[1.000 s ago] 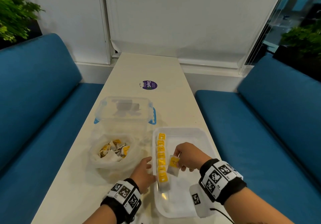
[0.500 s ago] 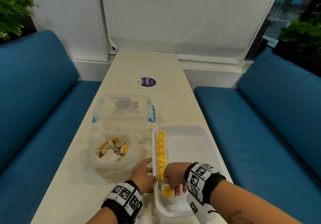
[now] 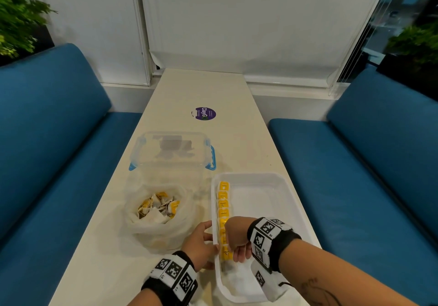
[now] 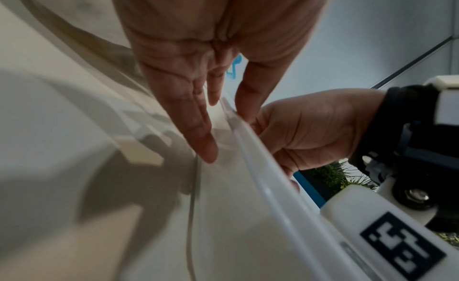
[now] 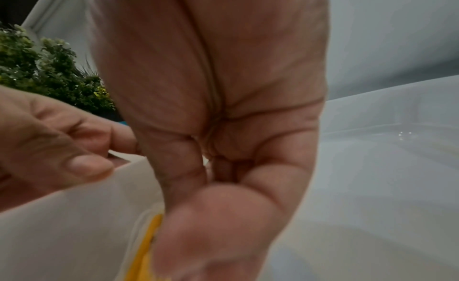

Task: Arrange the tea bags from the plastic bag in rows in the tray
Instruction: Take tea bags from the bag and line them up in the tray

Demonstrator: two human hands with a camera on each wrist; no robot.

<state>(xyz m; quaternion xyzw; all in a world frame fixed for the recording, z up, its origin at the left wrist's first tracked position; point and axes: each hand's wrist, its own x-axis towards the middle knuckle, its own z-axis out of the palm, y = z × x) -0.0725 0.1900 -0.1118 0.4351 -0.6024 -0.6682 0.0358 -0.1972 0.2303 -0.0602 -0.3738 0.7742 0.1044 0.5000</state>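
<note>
Head view: a white tray (image 3: 288, 187) sits on the table (image 3: 206, 87) at about 5 o'clock. One row of yellow tea bags (image 3: 223, 205) runs along the tray's left wall, from its far end toward the near end.

The right hand (image 3: 237, 239) is inside the tray at the near end of that row, knuckles up and fingers pointing down. Its fingertips rest on the nearest tea bag (image 3: 226, 253). The right wrist view shows fingers bent over a yellow edge, but whether they pinch it or only press it cannot be told.

The left hand (image 3: 200, 242) is at the tray's left rim, at 6 o'clock. In the left wrist view (image 4: 198, 73) its thumb lies over the rim and its straight fingers lie against the outer wall, holding the rim lightly between them.

The plastic bag (image 3: 158, 215) stands open at 7 o'clock, just left of the tray, with loose tea bags inside. A clear box (image 3: 173, 150) with blue clips sits beyond it at 11 o'clock. A purple sticker (image 3: 205, 113) lies further up the table at 12 o'clock.
</note>
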